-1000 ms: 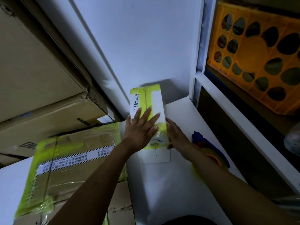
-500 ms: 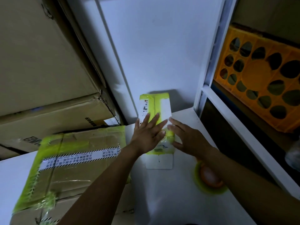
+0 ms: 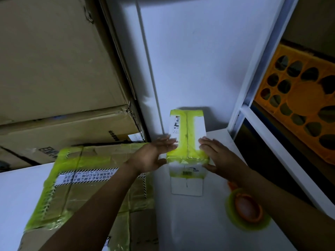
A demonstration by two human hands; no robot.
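Observation:
A small white box (image 3: pixel 187 142) wrapped in yellow-green tape stands on the white table (image 3: pixel 199 223) against the wall. My left hand (image 3: pixel 152 156) presses its left side with straight fingers. My right hand (image 3: pixel 217 156) presses its right side the same way, thumb below near the front face. A barcode label runs down the box's upper left face.
A taped cardboard box (image 3: pixel 87 180) lies left of my left arm. Big cartons (image 3: pixel 54 69) are stacked at back left. A roll of yellow-green tape on an orange dispenser (image 3: pixel 246 209) lies under my right forearm. An orange crate (image 3: pixel 299 98) sits on the right shelf.
Both hands slid off the top of the small box to its left and right sides. The view tilted up, and the blue handle near the tape roll went out of sight.

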